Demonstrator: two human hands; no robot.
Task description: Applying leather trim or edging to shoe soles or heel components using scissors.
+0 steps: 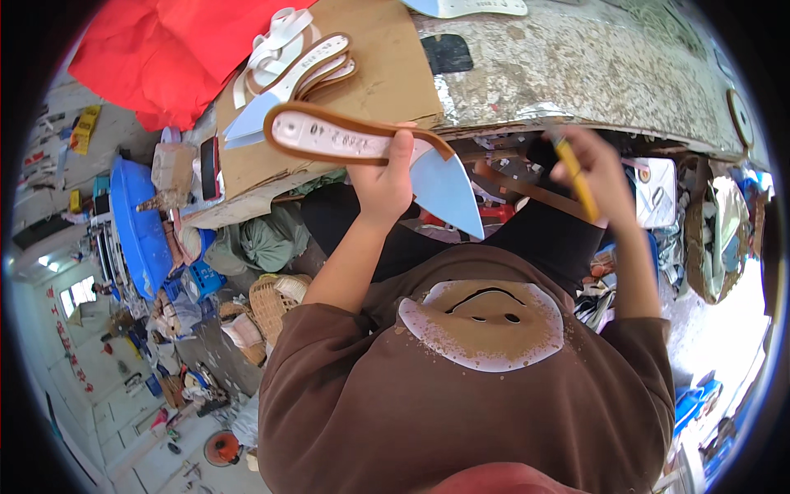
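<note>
My left hand (383, 188) grips a shoe insole (333, 138) around its middle, thumb on top. The insole has a brown rim along its pinkish-white heel part and a bare light-blue pointed forepart (447, 191). In my right hand (597, 169) is a yellow utility knife (577, 179), slightly smeared by motion and apart from the insole. A brown strip (527, 192), blurred, hangs between the insole and the knife; where its ends attach is unclear. Beyond my left hand, several similar insoles (298, 78) lie stacked on a cardboard sheet (383, 62), beside white straps (280, 39).
The worn workbench (535, 74) runs across the far side, with red material (177, 58) at its left and a dark flat piece (447, 53) on top. A blue tub (136, 226), a phone (211, 168) and woven pieces (276, 303) lie left. A cluttered shelf sits under the bench.
</note>
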